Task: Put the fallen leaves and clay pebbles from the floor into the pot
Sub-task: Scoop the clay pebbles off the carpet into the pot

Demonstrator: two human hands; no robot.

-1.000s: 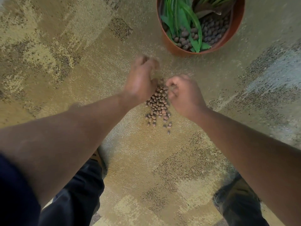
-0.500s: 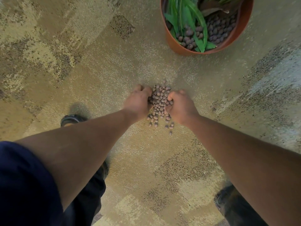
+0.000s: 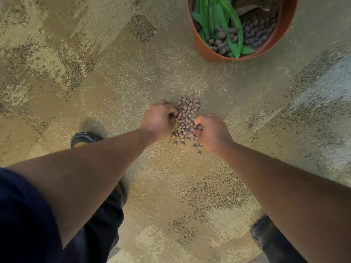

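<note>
Scooping: the person bends over a small heap of round brown clay pebbles (image 3: 187,119) on the mottled tan carpet floor (image 3: 114,76), in the middle of the frame.
Left hand: the left hand (image 3: 158,120) is curled at the left side of the heap, fingers bent and touching the pebbles; I cannot tell if some are already inside the palm.
Right hand: the right hand (image 3: 211,132) is curled at the right side, with a few pebbles visible between thumb and fingers, so it seems to close on some of them.
Pot: the round terracotta-orange plastic pot (image 3: 208,52) stands in the upper right of the frame, well apart from the heap, with long green leaves (image 3: 228,25) and dark pebbles inside.
Fallen leaves: I see no loose leaves on the floor in this view.
Progress: most of the heap is not yet lifted, in my judgement.
Risk: loosely cupped hands could leak pebbles on the way to the pot, and the round pebbles could roll away.
Risk: the stray pebbles (image 3: 197,147) at the lower edge of the heap may be missed.
</note>
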